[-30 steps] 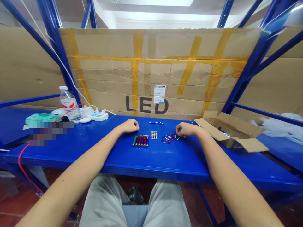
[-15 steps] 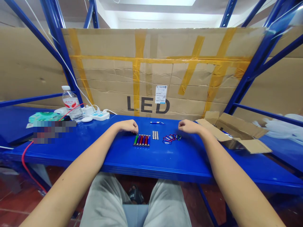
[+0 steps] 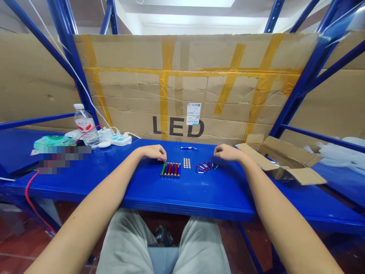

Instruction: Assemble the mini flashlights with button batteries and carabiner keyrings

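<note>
My left hand (image 3: pixel 155 153) rests on the table with its fingers curled in, nothing visible in it. Just in front of it lies a row of small metallic tubes (image 3: pixel 170 170), like mini flashlights, in green, blue and red. My right hand (image 3: pixel 224 153) is also curled on the table, and I see nothing in it. Nearest to that hand is a cluster of coloured carabiners (image 3: pixel 206 166). Between the hands sit small silver button cells (image 3: pixel 187 163) in a tight grid. Behind them lies one blue tube (image 3: pixel 187 148) with a loop or clip at its right end.
A cardboard box (image 3: pixel 306 176) with raised flaps stands on the right. At the left are a water bottle (image 3: pixel 85 127), a power strip (image 3: pixel 121 140) and a green packet (image 3: pixel 53 141). A large cardboard sheet (image 3: pixel 131 95) closes off the back, between blue rack posts (image 3: pixel 296 91).
</note>
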Motion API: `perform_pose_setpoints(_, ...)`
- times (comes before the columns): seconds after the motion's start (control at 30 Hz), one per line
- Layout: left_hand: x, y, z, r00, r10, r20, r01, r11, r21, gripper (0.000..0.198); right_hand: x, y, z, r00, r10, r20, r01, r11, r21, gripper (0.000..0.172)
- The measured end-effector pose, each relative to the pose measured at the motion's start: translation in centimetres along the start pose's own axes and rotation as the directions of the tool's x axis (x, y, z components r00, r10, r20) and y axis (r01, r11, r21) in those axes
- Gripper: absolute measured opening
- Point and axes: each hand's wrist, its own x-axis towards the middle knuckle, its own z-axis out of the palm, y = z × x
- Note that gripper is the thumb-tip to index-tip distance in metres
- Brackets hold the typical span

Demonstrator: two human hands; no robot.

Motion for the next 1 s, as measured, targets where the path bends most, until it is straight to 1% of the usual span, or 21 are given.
perform_pose_setpoints(0.03,0.1,0.0,0.0,0.999,0.004,-0.036,-0.004,1.000,-0.006,0.016,0.1,0.1,0.0,1.000,-0.005,-0.009,0.005,1.000,0.000,0.013)
perform_pose_setpoints(0.1,0.6,0.1,-0.1,0.987,0.019,-0.159,-0.021,1.000,-0.011,0.017,0.3,0.1,0.2,0.999,-0.010,-0.045,0.010,1.000,-0.003,0.013)
perform_pose_setpoints(0.17,1.7,0.3,0.0,0.951,0.054,-0.303,-0.050,0.999,0.020,0.019,0.5,-0.2,0.6,0.994,-0.010,-0.113,0.009,1.000,-0.004,0.014)
perform_pose_setpoints(0.2,2.4,0.5,0.1,0.930,0.080,-0.358,-0.062,0.996,0.061,0.020,0.7,-0.5,0.9,0.988,-0.011,-0.155,0.011,1.000,-0.001,0.015)
perform_pose_setpoints(0.23,3.3,0.9,0.2,0.918,0.117,-0.379,-0.074,0.989,0.126,0.021,0.8,-0.8,1.2,0.980,-0.016,-0.196,0.017,1.000,0.005,0.016)
perform_pose_setpoints(0.27,4.3,1.2,0.4,0.912,0.166,-0.376,-0.093,0.974,0.205,0.023,1.0,-1.1,1.5,0.974,-0.024,-0.227,0.028,1.000,0.012,0.017)
perform_pose_setpoints(0.33,6.5,2.1,0.8,0.900,0.267,-0.345,-0.134,0.922,0.364,0.028,1.3,-1.7,2.3,0.966,-0.073,-0.247,0.080,0.997,0.018,0.021)
perform_pose_setpoints(0.4,8.7,3.1,1.4,0.896,0.351,-0.273,-0.191,0.858,0.477,0.033,1.6,-2.2,2.9,0.963,-0.107,-0.248,0.120,0.992,0.036,0.023)
perform_pose_setpoints(0.47,10.7,3.9,2.1,0.916,0.331,-0.226,-0.184,0.848,0.496,0.039,1.7,-2.5,3.3,0.960,-0.121,-0.253,0.140,0.988,0.059,0.023)
perform_pose_setpoints(0.53,12.2,4.4,2.9,0.944,0.243,-0.225,-0.109,0.869,0.483,0.045,1.6,-2.7,3.5,0.958,-0.126,-0.258,0.152,0.985,0.082,0.023)
perform_pose_setpoints(0.57,12.8,4.5,3.2,0.946,0.209,-0.247,-0.070,0.877,0.476,0.043,1.6,-2.8,3.6,0.958,-0.130,-0.256,0.158,0.983,0.092,0.023)
perform_pose_setpoints(0.63,13.7,4.5,3.7,0.942,0.189,-0.277,-0.043,0.887,0.460,0.030,1.5,-2.9,3.8,0.959,-0.142,-0.247,0.173,0.979,0.110,0.022)
perform_pose_setpoints(0.7,14.0,4.4,3.8,0.936,0.185,-0.298,-0.038,0.898,0.438,0.018,1.5,-3.1,4.0,0.959,-0.151,-0.242,0.185,0.975,0.125,0.022)
perform_pose_setpoints(0.77,13.8,4.4,3.7,0.930,0.180,-0.320,-0.037,0.912,0.408,0.013,1.5,-3.4,4.2,0.957,-0.153,-0.246,0.191,0.972,0.139,0.022)
perform_pose_setpoints(0.83,12.8,4.6,3.3,0.920,0.187,-0.345,-0.047,0.926,0.375,0.013,1.7,-3.8,4.5,0.951,-0.142,-0.274,0.192,0.968,0.164,0.023)
perform_pose_setpoints(0.9,11.3,5.2,3.1,0.902,0.220,-0.372,-0.089,0.937,0.338,0.014,1.8,-4.6,4.6,0.934,-0.119,-0.337,0.207,0.949,0.238,0.024)
perform_pose_setpoints(0.97,9.4,6.2,3.0,0.829,0.342,-0.442,-0.242,0.933,0.266,0.014,1.9,-5.6,4.7,0.908,-0.091,-0.409,0.262,0.886,0.384,0.025)
perform_pose_setpoints(1.0,8.4,6.8,3.1,0.790,0.404,-0.461,-0.304,0.911,0.278,0.015,1.9,-6.2,4.7,0.898,-0.084,-0.431,0.302,0.830,0.468,0.025)
